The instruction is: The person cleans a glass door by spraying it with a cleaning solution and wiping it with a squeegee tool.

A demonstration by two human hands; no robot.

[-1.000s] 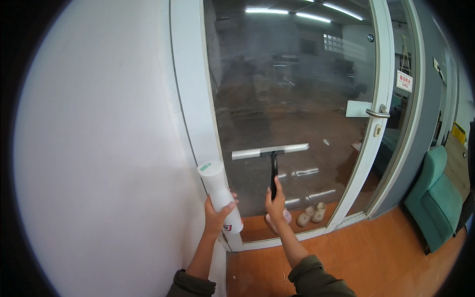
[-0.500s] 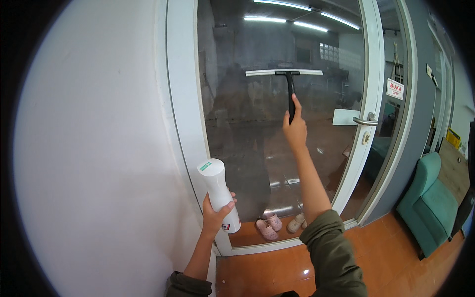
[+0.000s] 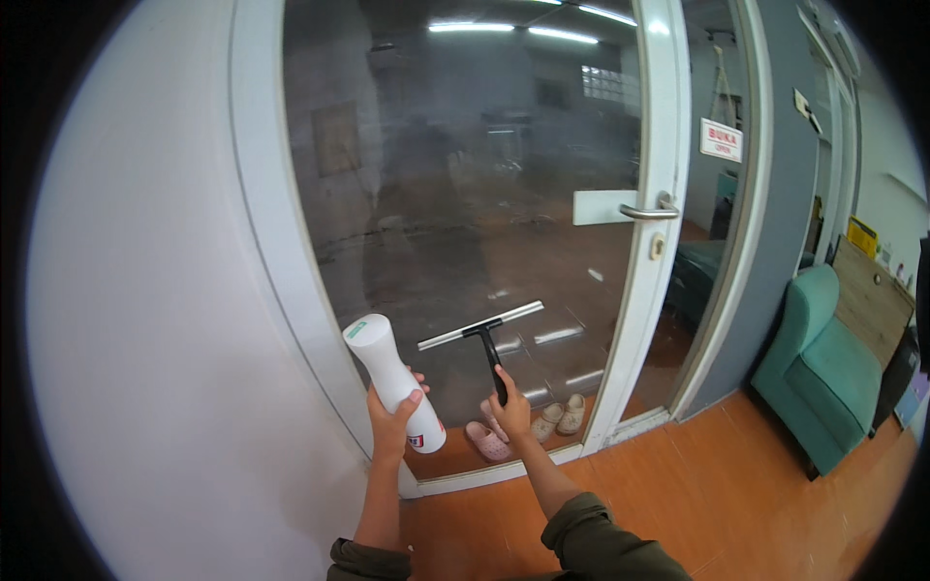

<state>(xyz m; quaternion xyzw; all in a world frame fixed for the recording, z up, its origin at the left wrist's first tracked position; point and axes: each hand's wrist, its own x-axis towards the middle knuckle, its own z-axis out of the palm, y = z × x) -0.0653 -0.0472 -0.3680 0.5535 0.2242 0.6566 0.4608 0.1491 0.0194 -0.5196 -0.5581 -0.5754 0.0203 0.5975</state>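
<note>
My right hand (image 3: pixel 508 411) is closed round the black handle of a squeegee (image 3: pixel 491 344). Its long pale blade lies tilted in front of the lower part of the glass door (image 3: pixel 436 232), right end higher; whether it touches the pane I cannot tell. In my left hand (image 3: pixel 395 418) is a white bottle (image 3: pixel 379 360), narrow at the waist, with a small green label on its flat upper end. It leans toward the left door frame, fingers wrapped about its lower half.
A metal door handle (image 3: pixel 651 209) juts out at the door's right side. Behind the glass, pink clogs (image 3: pixel 487 442) and beige clogs (image 3: pixel 559 417) rest on the floor. A green chair (image 3: pixel 823 363) stands at right; a white wall (image 3: pixel 155 290) rises close on the left.
My right hand has brought the squeegee down from high on the glass, and its blade has gone from level to tilted. The view has shifted rightward; the left hand still grips the bottle.
</note>
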